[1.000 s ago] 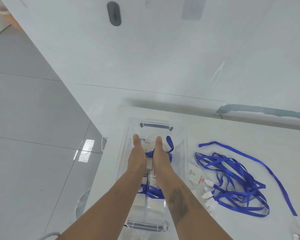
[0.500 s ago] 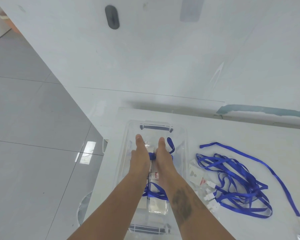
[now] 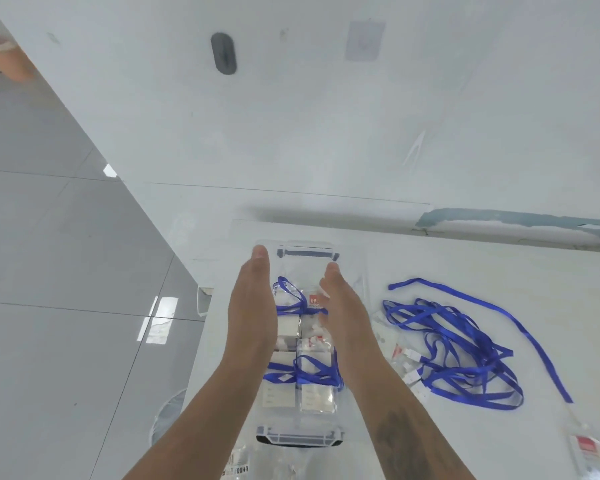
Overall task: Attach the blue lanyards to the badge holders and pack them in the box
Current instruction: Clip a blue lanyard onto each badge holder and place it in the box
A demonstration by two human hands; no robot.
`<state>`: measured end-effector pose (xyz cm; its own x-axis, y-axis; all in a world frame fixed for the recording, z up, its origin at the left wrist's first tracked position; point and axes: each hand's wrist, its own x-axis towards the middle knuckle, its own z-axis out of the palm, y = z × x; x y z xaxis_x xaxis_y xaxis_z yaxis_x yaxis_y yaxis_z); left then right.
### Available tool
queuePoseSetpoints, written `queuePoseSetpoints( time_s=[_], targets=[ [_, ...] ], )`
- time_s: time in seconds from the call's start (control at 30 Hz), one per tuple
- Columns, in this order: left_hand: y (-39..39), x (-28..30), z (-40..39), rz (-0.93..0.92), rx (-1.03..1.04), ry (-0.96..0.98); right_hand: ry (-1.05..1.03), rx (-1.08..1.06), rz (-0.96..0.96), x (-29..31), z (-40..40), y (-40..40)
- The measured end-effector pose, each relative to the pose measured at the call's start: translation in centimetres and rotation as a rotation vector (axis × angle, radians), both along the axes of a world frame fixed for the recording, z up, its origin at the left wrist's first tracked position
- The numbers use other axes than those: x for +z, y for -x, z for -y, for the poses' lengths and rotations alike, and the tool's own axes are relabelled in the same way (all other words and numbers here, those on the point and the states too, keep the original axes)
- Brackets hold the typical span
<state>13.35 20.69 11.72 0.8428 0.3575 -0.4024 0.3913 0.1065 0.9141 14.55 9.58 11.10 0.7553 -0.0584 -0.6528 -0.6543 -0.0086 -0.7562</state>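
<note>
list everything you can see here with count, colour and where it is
box: one, clear plastic with grey end handles, on the table ahead of the person
badge holders with lanyards: several, clear holders wrapped in blue straps, inside the box; exact count hard to tell
loose lanyards: a tangled pile, blue with white clips, on the table right of the box
packets: a few, clear with red labels, at the table's near edge and by the pile
table: one, white, against the wall
floor: grey glossy tiles, left
wall: white, with a dark oval fitting
left hand: one, fingers straight, over the box's left side
right hand: one, fingers straight, over the box's right side
</note>
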Motion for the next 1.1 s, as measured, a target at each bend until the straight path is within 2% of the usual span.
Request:
queuePoseSetpoints(
  time_s=[0.2, 0.37, 0.73, 0.87, 1.0, 1.1],
  targets=[
    [2.5, 1.9, 0.6, 0.187, -0.103, -0.116, 0.063, -0.047, 0.361, 3.1, 3.1, 4.2],
    [4.1, 3.3, 3.8, 0.226, -0.156, -0.138, 0.183, -0.053, 0.481, 4.8, 8.3, 6.6],
    [6.6, 1.9, 18.4, 0.229, -0.091, -0.245, 0.21, 0.033, 0.504, 3.0, 24.8, 8.0],
    [7.0, 0.5, 21.2, 0.204, -0.081, -0.316, 0.223, 0.087, 0.498, 1.9, 28.9, 8.0],
    [7.7, -1.5, 22.5, 0.121, -0.11, -0.397, 0.251, 0.145, 0.479, 0.1, 30.9, 8.3],
    [8.2, -4.3, 22.4, -0.019, -0.192, -0.5, 0.303, 0.231, 0.437, -1.7, 31.0, 8.6]
  ],
)
